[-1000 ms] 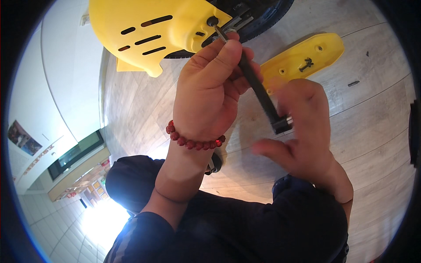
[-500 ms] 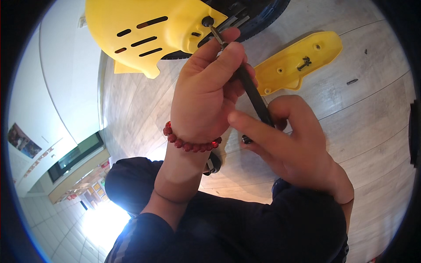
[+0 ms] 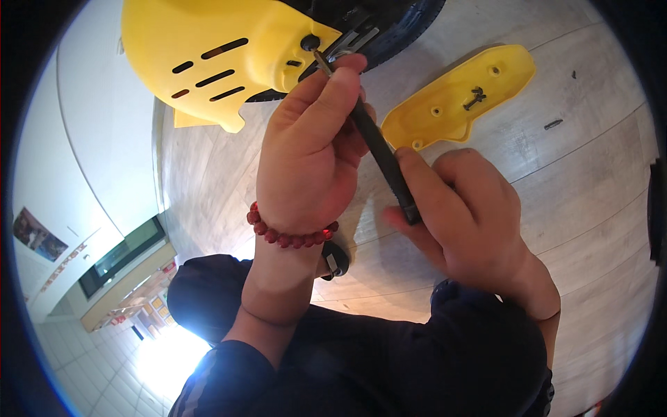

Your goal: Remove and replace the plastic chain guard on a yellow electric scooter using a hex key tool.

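Observation:
A screwdriver (image 3: 379, 149) with a black handle and a metal bit slants between my two hands. My left hand (image 3: 309, 149), with a red bead bracelet at its wrist, is closed around the front part, thumb and index finger close to the bit. At the handle's rear end, my right hand (image 3: 462, 212) grips with the thumb on one side and fingers on the other. The bit's tip meets or nearly meets a round black fastener (image 3: 310, 43) on a large yellow slotted cover (image 3: 208, 52); exact contact is too small to tell.
A black tyre (image 3: 413, 35) sits behind the yellow cover. To the right, a long yellow panel (image 3: 511, 66) lies on the wooden floor, with dark screws (image 3: 475, 99) on it. Further right, a small dark bit-like piece (image 3: 553, 124) rests on the floor.
My right hand's fingers have shifted on the handle's rear end, the index finger drawn back along it. The cover, screwdriver and left hand sit slightly further left in view.

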The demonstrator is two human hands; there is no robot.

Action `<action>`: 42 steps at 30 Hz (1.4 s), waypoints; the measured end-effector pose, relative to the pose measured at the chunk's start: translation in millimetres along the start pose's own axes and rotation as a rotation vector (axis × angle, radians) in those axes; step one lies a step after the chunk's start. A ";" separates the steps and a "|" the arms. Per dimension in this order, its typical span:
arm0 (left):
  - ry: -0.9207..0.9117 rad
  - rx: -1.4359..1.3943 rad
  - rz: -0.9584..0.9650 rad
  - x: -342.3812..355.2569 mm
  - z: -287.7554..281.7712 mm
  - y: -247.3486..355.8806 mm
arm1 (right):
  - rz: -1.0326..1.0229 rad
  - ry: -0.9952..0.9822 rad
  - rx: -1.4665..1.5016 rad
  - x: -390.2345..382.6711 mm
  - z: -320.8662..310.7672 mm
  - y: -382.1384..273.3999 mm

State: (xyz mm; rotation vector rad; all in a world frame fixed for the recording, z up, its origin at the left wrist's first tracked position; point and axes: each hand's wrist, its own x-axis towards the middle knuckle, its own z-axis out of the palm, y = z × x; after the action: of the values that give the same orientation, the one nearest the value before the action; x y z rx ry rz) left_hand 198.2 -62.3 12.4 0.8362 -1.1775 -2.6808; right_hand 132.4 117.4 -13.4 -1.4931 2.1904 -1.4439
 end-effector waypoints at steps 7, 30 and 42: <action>0.091 0.088 0.070 -2.3 13.4 0.5 | 0.427 0.145 0.986 -4.6 1.0 -2.5; 0.117 0.155 -0.007 -0.2 14.4 2.0 | 0.124 -0.039 0.352 -0.5 -3.1 0.6; 0.033 0.111 0.014 -3.9 11.2 6.5 | 0.407 0.026 0.679 -4.1 -4.6 -5.6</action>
State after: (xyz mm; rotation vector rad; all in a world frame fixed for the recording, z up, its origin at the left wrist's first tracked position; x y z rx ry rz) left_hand 194.8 -58.3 24.9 0.8812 -1.3303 -2.6000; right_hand 135.6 123.2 -8.3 -0.7561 1.6120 -1.7847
